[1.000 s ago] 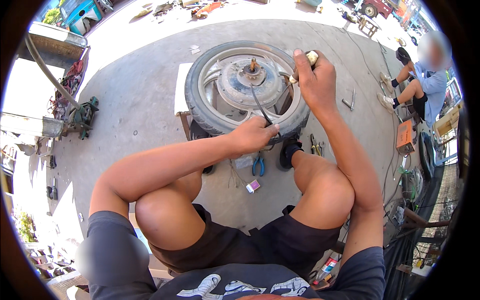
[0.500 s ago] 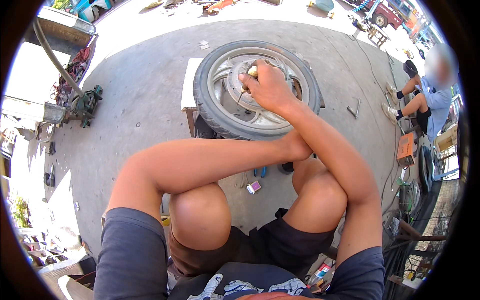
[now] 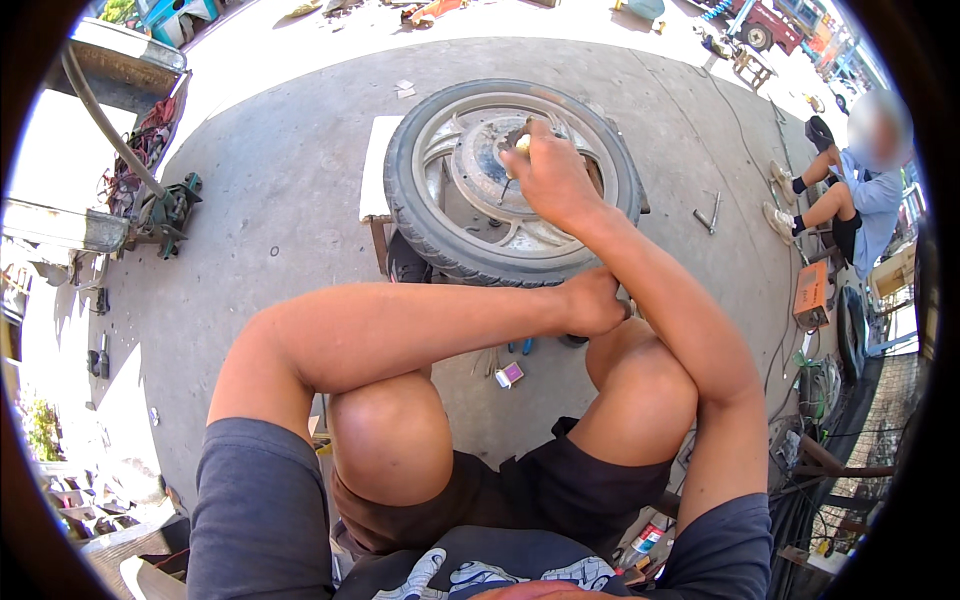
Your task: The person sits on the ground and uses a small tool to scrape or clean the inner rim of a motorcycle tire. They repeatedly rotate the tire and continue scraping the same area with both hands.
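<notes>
A spoked cast wheel with a black tyre [image 3: 425, 230] lies flat on a low white-topped stand [image 3: 376, 150] between and beyond my knees. My right hand [image 3: 552, 175] is closed round a thin metal tool with a cream handle [image 3: 522, 147], over the wheel's metal hub [image 3: 478, 155]. My left hand [image 3: 592, 302] is closed just below the tyre's near edge, by my right knee; what it grips is mostly hidden. Blue pliers [image 3: 525, 347] and a small pink-and-white box [image 3: 508, 376] lie on the floor beneath.
Another person [image 3: 865, 205] sits at the right beside an orange box [image 3: 812, 293] and cables. A wrench-like tool [image 3: 712, 218] lies on the concrete. A green metal machine [image 3: 175, 210] with a long handle stands left; scattered parts and a red vehicle [image 3: 760, 30] are farther back.
My right hand has swung left from the wheel's right side to over the hub. My left hand has moved right and down off the rim, and the black strip it held is hidden.
</notes>
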A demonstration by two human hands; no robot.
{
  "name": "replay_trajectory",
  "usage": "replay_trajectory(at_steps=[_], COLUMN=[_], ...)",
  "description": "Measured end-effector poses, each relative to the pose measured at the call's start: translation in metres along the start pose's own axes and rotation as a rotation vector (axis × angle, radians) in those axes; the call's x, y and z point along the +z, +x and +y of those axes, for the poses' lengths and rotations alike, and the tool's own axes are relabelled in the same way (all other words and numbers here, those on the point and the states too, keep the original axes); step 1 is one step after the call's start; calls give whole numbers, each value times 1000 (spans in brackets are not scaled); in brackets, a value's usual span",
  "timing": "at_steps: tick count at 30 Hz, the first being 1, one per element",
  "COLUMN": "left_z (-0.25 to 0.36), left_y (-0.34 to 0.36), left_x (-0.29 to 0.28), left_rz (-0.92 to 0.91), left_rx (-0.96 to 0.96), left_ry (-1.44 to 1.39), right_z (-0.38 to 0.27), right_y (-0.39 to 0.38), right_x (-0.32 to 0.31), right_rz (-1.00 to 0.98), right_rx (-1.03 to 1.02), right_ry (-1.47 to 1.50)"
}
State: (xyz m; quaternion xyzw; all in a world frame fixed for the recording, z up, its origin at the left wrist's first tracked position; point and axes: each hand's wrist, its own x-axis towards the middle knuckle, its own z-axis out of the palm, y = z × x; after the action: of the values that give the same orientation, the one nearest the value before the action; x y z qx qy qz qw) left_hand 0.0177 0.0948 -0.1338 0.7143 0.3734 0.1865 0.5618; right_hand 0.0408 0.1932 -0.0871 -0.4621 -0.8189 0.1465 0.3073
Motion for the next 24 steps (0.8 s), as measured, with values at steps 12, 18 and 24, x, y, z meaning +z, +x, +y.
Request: replay_trajectory(at_steps=[12, 18, 24], left_z=[0, 6, 5], left_y=[-9, -12, -13], left_x=[-5, -7, -7], left_rz=[-22, -69, -83], left_rx=[35, -4, -9], left_ry=[28, 5, -12], right_z=[1, 3, 3], right_y=[4, 5, 5], right_x=[4, 10, 7], right_rz=[-67, -27, -76], right_rx=[44, 23, 47], right_ry=[-13, -1, -22])
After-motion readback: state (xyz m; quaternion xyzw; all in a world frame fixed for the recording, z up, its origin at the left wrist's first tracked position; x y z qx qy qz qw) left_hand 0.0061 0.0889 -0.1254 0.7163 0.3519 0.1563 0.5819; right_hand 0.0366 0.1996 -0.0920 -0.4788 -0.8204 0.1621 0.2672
